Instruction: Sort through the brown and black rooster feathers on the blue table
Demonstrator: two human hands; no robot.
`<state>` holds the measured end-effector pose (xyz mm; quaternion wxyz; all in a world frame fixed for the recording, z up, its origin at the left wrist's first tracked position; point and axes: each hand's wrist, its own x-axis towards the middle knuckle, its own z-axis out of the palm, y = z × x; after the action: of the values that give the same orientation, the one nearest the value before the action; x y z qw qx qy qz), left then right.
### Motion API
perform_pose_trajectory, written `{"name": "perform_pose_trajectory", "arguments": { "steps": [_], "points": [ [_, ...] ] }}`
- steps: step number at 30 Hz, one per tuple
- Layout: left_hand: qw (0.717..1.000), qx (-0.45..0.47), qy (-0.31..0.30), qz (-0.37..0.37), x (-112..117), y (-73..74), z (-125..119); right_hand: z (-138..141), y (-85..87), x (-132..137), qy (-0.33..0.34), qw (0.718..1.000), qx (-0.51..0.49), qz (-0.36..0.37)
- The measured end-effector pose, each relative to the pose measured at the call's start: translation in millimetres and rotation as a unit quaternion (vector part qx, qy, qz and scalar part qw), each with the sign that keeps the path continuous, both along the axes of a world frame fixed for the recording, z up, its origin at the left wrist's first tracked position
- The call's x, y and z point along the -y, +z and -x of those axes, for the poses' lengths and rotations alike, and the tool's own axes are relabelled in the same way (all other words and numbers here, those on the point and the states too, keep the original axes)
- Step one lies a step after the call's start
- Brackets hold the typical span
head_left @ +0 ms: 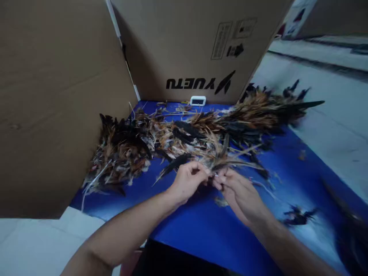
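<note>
My left hand (pixel 188 181) and my right hand (pixel 240 193) meet over a blue mat (pixel 201 226). Both pinch the quill ends of a small bunch of brown and black feathers (pixel 227 163) that fans away from me. Just beyond the hands a long heap of loose feathers (pixel 172 138) stretches across the mat. A denser brown and black bundle (pixel 267 109) lies at the far right, and a dark pile (pixel 120 149) lies at the left.
Tall cardboard panels (pixel 51 99) stand at the left and back (pixel 189 50), the back one printed with upside-down lettering. A small white device (pixel 197 101) sits at its foot. Stray feathers (pixel 297 215) lie on the mat's right side. Pale floor lies beyond.
</note>
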<state>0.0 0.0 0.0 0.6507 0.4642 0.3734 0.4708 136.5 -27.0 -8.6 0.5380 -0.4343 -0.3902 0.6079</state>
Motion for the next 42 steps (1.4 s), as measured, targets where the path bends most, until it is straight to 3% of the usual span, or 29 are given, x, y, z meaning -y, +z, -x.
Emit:
{"name": "perform_pose_trajectory", "arguments": {
  "steps": [5, 11, 20, 25, 32, 42],
  "points": [
    [0.993, 0.097, -0.032, 0.062, 1.1, 3.2, -0.3, -3.1, 2.6, 0.5, 0.012, 1.000, 0.004, -0.004],
    [0.978, 0.147, -0.079, 0.129, 5.1, 5.1, -0.1, -0.8, 3.6, 2.6, -0.014, 1.000, 0.027, -0.002],
    [0.973, 0.166, -0.049, 0.155, 4.4, 3.6, -0.9, -2.0, 0.0, 3.7, -0.008, 0.999, 0.048, -0.024],
    [0.964, 0.180, -0.058, 0.186, 4.0, 4.8, -0.5, -2.4, 5.0, 5.8, 0.008, 1.000, 0.003, 0.009],
    [0.960, 0.197, -0.057, 0.188, 2.0, 3.2, 0.4, -7.1, 6.9, 6.4, 0.036, 0.999, -0.010, 0.024],
    [0.973, 0.169, -0.053, 0.150, 1.9, 2.6, 1.9, -8.2, 8.5, 7.1, 0.037, 0.997, 0.051, 0.035]
  ]
}}
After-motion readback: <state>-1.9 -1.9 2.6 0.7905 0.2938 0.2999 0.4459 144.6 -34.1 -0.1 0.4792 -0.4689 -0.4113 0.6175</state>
